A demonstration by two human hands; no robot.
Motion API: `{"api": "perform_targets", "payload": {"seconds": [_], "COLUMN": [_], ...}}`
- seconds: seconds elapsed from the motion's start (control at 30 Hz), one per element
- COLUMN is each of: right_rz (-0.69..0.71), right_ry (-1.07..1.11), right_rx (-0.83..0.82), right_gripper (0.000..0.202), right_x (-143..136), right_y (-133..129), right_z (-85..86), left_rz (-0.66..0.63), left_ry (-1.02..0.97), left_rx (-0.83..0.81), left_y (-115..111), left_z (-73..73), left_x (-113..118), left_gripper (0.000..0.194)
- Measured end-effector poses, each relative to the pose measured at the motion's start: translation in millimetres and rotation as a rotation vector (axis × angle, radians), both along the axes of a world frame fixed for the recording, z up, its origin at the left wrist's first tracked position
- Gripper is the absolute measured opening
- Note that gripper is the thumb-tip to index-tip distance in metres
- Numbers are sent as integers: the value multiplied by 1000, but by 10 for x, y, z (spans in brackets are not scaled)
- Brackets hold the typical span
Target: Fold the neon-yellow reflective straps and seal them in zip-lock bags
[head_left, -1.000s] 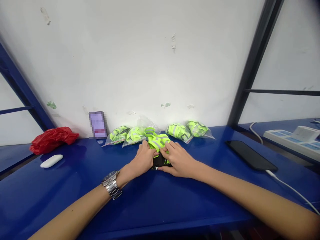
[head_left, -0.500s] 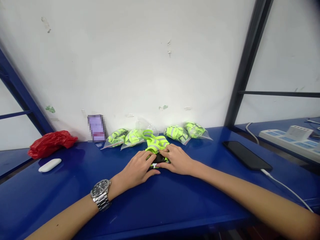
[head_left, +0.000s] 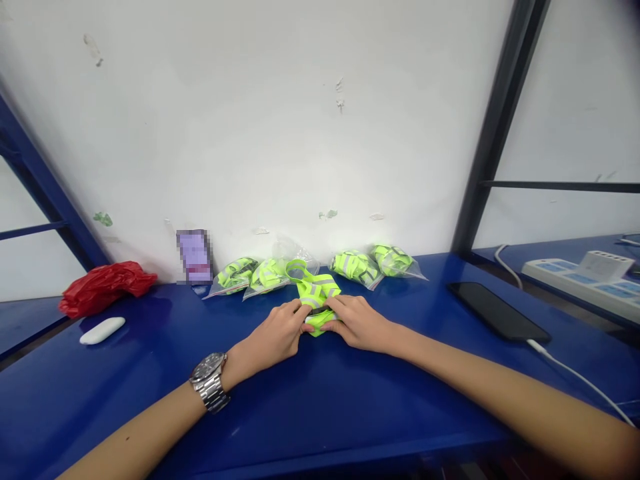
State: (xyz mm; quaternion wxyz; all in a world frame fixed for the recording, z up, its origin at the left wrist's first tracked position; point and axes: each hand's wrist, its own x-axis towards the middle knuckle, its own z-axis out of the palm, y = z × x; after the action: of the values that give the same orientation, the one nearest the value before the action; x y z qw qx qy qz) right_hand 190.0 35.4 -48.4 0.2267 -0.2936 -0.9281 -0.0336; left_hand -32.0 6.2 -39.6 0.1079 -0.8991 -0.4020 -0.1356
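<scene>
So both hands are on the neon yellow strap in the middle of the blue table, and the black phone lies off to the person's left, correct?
Not quite. The head view shows the black phone on the person's right, with a white cable plugged in. The rest holds: the left hand and right hand are both on the neon yellow strap on the blue table.

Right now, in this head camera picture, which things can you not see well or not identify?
- Neon strap, head view: its near end is covered by the left hand and right hand; what lies beneath is hidden.
- Card against the wall: pixelated, unreadable.
- Bagged straps: too small to count.
- Black phone: screen dark.
- Power strip: cut off by the right edge.
- Red bag: contents hidden.
</scene>
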Motion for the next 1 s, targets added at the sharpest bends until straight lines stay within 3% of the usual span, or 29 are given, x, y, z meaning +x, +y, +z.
{"api": "perform_targets", "payload": {"seconds": [0.13, 0.3, 0.43, 0.57, 0.7, 0.8, 0.9, 1.0], "right_rz": [-17, 34, -53, -176, -35, 53, 57, 45], "right_ry": [143, 296, 269, 234, 140, 73, 41, -1], "right_rx": [-163, -415, -310, -42, 118, 117, 107, 95], "right_gripper": [17, 26, 30, 36, 28, 34, 53, 55], "right_x": [-29, -43, -72, -123, -140, -111, -68, -40], "right_y": [-44, -8, 16, -44, -99, -116, -121, -113], "right_z": [52, 79, 44, 48, 71, 84, 104, 118], "left_rz": [58, 134, 148, 173, 179, 198, 242, 299], "left_ry": [-129, -227, -214, -168, -85, -24, 30, 68], "left_rx": [-125, -380, -489, -575, -612, -567, -435, -289], "left_y": [-52, 2, 216, 384, 423, 398, 329, 222], "left_z": [120, 356, 394, 403, 439, 422, 374, 348], "left_x": [86, 174, 131, 74, 72, 88, 113, 168], "left_gripper": [17, 23, 28, 32, 30, 26, 19, 16]}}
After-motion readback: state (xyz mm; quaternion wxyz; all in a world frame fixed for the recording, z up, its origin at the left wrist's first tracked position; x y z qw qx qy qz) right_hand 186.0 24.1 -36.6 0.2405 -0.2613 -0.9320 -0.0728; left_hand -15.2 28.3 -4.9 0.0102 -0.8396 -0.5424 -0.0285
